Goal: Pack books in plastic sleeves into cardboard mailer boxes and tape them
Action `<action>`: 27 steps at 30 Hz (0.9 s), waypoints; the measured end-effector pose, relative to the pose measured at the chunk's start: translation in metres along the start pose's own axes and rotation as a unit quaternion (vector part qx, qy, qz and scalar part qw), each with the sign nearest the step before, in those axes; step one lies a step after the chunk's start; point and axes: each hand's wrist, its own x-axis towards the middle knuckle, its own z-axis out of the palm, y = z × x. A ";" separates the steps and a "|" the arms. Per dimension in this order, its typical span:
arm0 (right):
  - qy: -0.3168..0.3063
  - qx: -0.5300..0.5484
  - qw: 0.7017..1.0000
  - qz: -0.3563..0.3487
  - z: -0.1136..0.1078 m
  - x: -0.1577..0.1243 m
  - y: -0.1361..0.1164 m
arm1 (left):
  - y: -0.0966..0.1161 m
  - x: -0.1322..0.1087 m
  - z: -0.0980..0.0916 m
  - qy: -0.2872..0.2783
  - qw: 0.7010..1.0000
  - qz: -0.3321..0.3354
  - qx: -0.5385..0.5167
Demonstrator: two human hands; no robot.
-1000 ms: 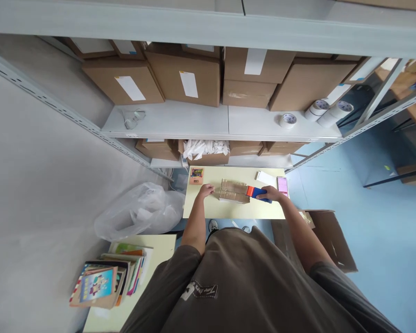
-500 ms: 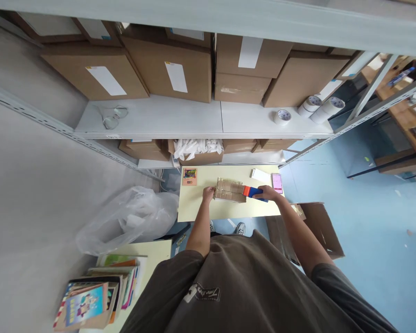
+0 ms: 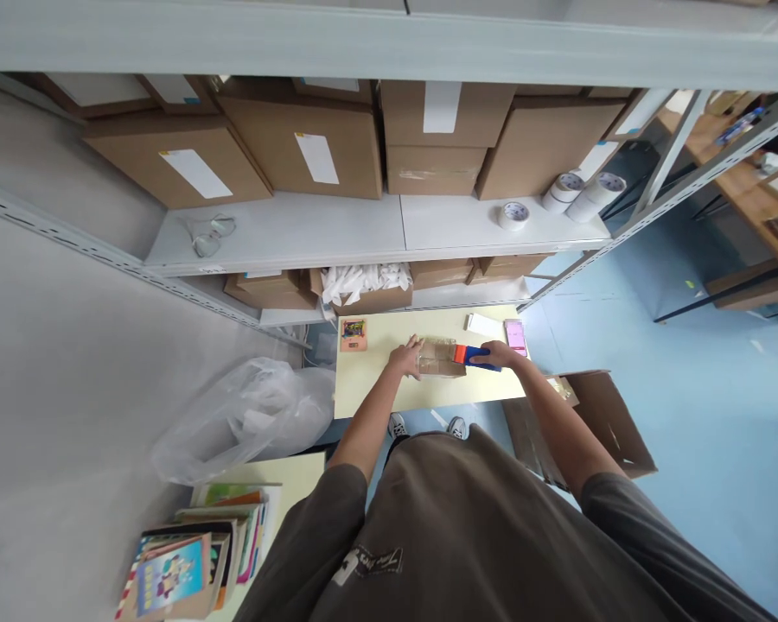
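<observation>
Left hand (image 3: 406,357) now flat on left end of small box (image 3: 442,358), no longer beside it. Right hand (image 3: 496,353) grips tape dispenser (image 3: 472,355), pressed at box's right end. Box sits between hands on table (image 3: 376,389), now braced for taping.

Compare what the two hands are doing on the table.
The left hand lies open and flat against the left end of the small box; the right hand is closed around the blue tape dispenser. The left hand touches the box directly; the right hand meets it only through the dispenser, at the right end. Both are over the yellow table.
</observation>
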 end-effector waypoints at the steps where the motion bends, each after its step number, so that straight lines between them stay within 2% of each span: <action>1: 0.002 -0.001 1.000 0.005 0.001 0.000 0.002 | 0.001 0.004 0.000 -0.018 1.000 -0.006 0.011; 7: -0.009 0.014 1.000 -0.001 0.009 -0.002 0.018 | -0.009 0.007 0.000 -0.026 0.999 -0.006 0.022; 11: -0.012 0.032 0.999 0.005 0.013 -0.002 0.025 | -0.009 0.008 -0.003 -0.054 0.995 -0.008 0.089; 15: -0.016 0.018 1.000 0.005 0.013 -0.002 0.023 | -0.003 0.008 -0.003 -0.086 0.982 -0.049 0.160; 17: -0.022 0.002 1.000 0.004 0.012 -0.002 0.021 | -0.001 0.005 0.000 -0.089 0.981 -0.073 0.158; 19: -0.024 -0.006 1.000 0.001 0.011 -0.003 0.019 | 0.000 0.002 0.008 -0.062 0.987 -0.097 0.114; 21: -0.023 -0.008 1.000 0.000 0.012 -0.003 0.019 | 0.002 0.000 0.021 0.011 0.990 -0.131 0.054; 24: -0.020 -0.011 1.000 0.006 0.016 -0.001 0.020 | 0.006 0.000 0.044 0.133 0.973 -0.191 -0.001; 27: -0.022 -0.010 1.000 0.014 0.022 0.001 0.022 | 0.011 0.001 0.061 0.187 0.958 -0.219 -0.003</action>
